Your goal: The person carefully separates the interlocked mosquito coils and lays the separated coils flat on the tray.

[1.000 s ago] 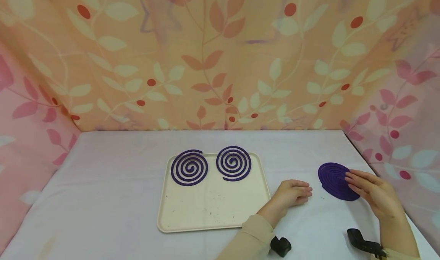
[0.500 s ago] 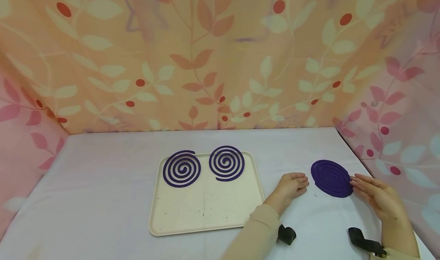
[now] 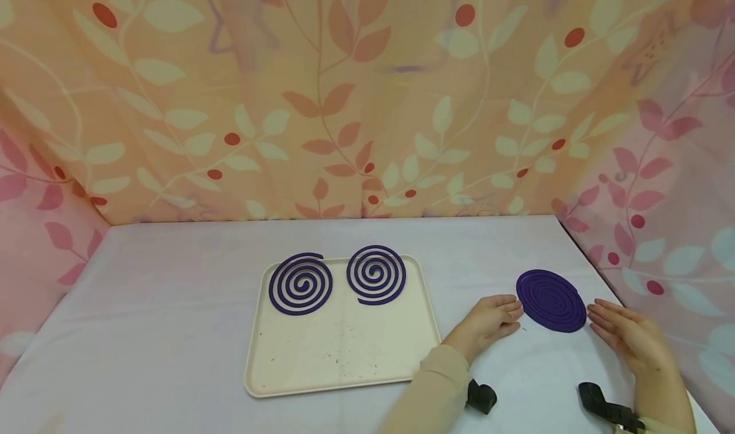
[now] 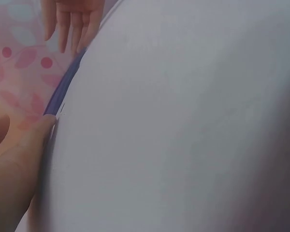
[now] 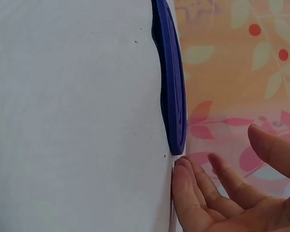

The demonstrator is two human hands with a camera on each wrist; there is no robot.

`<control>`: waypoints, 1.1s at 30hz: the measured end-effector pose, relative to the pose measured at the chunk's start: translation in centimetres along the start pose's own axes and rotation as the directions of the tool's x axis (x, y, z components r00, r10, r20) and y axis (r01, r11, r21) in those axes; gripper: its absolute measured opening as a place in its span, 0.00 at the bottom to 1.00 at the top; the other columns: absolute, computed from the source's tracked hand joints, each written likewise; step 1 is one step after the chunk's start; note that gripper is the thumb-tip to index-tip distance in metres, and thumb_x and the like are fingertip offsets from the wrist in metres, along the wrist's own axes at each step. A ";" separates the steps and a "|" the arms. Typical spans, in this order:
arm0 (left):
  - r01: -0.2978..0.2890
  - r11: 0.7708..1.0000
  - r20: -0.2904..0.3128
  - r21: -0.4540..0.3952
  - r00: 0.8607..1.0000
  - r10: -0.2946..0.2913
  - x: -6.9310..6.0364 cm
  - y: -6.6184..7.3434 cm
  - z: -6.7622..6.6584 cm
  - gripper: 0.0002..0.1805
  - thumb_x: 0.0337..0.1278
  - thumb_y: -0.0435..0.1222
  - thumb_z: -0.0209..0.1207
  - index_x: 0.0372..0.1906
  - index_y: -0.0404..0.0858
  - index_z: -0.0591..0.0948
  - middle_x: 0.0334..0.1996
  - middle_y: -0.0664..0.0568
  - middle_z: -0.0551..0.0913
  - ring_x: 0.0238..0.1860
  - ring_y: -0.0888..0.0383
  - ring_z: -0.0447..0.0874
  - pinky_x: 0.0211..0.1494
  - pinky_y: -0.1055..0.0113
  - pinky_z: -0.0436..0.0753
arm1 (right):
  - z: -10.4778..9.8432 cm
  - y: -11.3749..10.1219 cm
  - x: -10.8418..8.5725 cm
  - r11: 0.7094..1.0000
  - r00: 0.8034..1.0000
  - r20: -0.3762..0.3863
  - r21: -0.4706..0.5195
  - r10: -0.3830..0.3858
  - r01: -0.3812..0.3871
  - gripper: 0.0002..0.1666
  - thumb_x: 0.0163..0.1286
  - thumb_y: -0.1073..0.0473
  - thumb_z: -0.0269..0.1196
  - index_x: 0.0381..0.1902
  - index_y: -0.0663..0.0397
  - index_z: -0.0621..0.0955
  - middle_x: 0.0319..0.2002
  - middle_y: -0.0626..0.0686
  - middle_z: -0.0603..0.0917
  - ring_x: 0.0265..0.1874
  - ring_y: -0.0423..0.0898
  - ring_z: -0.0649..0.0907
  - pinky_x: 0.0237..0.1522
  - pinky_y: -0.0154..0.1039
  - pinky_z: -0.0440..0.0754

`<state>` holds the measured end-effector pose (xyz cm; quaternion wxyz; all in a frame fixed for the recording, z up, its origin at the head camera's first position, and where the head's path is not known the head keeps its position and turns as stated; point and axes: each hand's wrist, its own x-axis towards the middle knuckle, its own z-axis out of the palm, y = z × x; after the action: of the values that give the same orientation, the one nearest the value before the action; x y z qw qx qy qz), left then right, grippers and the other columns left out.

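A tightly wound purple mosquito coil (image 3: 551, 300) lies flat on the white cloth at the right. My left hand (image 3: 485, 324), fingers relaxed, is at its left edge, and the fingertips appear to touch it. At the opposite edge my right hand (image 3: 636, 341) has its fingers extended, tips at or just beside the rim. In the right wrist view the coil (image 5: 173, 82) shows edge-on, slightly wavy, above the right hand's fingers (image 5: 186, 193). The left wrist view shows only a thin strip of the coil (image 4: 65, 87).
A cream tray (image 3: 344, 351) with dark crumbs sits left of the hands. Two loose purple spiral coils, one left (image 3: 301, 284) and one right (image 3: 376, 275), lie across its far rim. Patterned curtains (image 3: 356, 102) stand behind and at both sides. Black camera mounts (image 3: 481, 397) hang at the wrists.
My right hand has drawn off the coil's top to its right edge. The left hand has come closer to its left edge. The head view has shifted slightly.
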<state>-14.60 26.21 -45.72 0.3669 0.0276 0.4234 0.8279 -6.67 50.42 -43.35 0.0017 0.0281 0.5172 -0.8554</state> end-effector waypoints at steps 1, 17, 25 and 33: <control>0.001 1.000 0.002 -0.006 1.000 -0.001 0.0 0.0 0.0 0.25 0.55 0.13 0.43 0.61 0.18 0.65 0.58 0.33 0.72 0.62 0.42 0.68 0.66 0.47 0.65 | 0.0 0.0 0.0 1.000 1.000 -0.007 0.003 0.006 -0.006 0.26 0.73 0.75 0.40 0.38 0.58 0.86 0.37 0.54 0.86 0.39 0.45 0.85 0.40 0.34 0.83; -0.002 0.999 -0.016 0.049 1.000 0.002 -0.6 0.2 0.3 0.24 0.56 0.15 0.47 0.60 0.19 0.65 0.54 0.34 0.75 0.59 0.43 0.72 0.61 0.49 0.72 | -0.5 0.3 -0.1 0.998 0.995 -0.085 0.029 0.057 -0.055 0.24 0.70 0.78 0.44 0.36 0.59 0.86 0.36 0.51 0.86 0.38 0.42 0.84 0.38 0.35 0.84; 0.028 0.997 -0.054 0.072 0.998 -0.024 -1.2 0.8 0.6 0.22 0.55 0.16 0.49 0.57 0.19 0.68 0.47 0.36 0.79 0.53 0.42 0.77 0.58 0.51 0.76 | -0.4 0.4 -0.2 0.995 0.989 -0.115 -0.040 0.090 -0.096 0.24 0.69 0.79 0.46 0.34 0.57 0.86 0.35 0.49 0.85 0.35 0.40 0.83 0.36 0.33 0.83; 0.069 0.991 -0.076 0.117 0.995 -0.061 -1.7 1.2 0.3 0.21 0.55 0.20 0.53 0.56 0.21 0.69 0.43 0.37 0.82 0.49 0.44 0.80 0.55 0.55 0.79 | 0.0 -0.2 -0.1 0.994 0.994 -0.038 0.029 0.104 -0.103 0.25 0.71 0.76 0.43 0.40 0.55 0.86 0.39 0.49 0.85 0.38 0.40 0.84 0.39 0.34 0.83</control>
<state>-13.94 24.92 -44.25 0.3758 0.0059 0.4858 0.7891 -6.54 50.48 -43.15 0.0354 0.0715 0.5036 -0.8603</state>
